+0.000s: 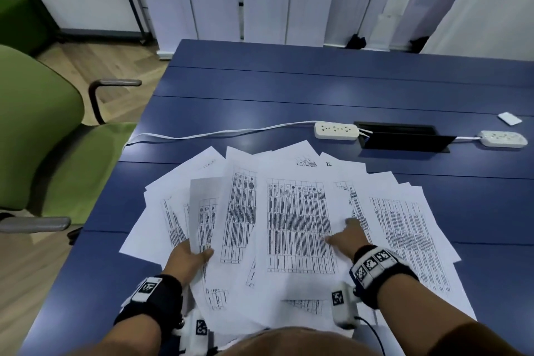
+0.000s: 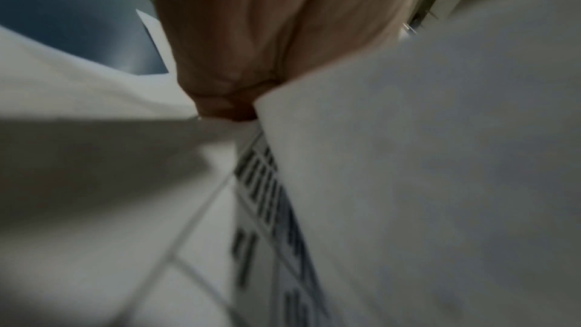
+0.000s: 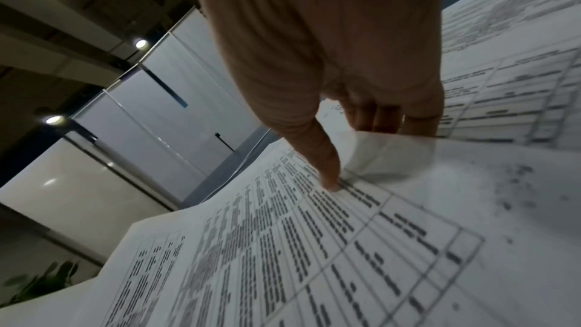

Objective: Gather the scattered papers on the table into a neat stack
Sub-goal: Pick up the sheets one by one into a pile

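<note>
Several white printed sheets [image 1: 297,225] lie fanned out and overlapping on the blue table [image 1: 289,89], near its front edge. My left hand [image 1: 192,254] grips the near ends of the left-side sheets, thumb on top and fingers hidden beneath. In the left wrist view the left hand [image 2: 251,59] is blurred, with a lifted sheet [image 2: 440,183] against it. My right hand [image 1: 344,233] is at the right edge of the top middle sheet. Its thumb [image 3: 323,163] presses on the print, and the sheet's edge [image 3: 393,156] curls up between thumb and fingers.
Two white power strips [image 1: 336,130] [image 1: 502,139] flank a black cable box [image 1: 404,137] just beyond the papers, with a white cord [image 1: 216,133] running left. A small white card [image 1: 510,118] lies far right. A green chair [image 1: 43,139] stands left of the table.
</note>
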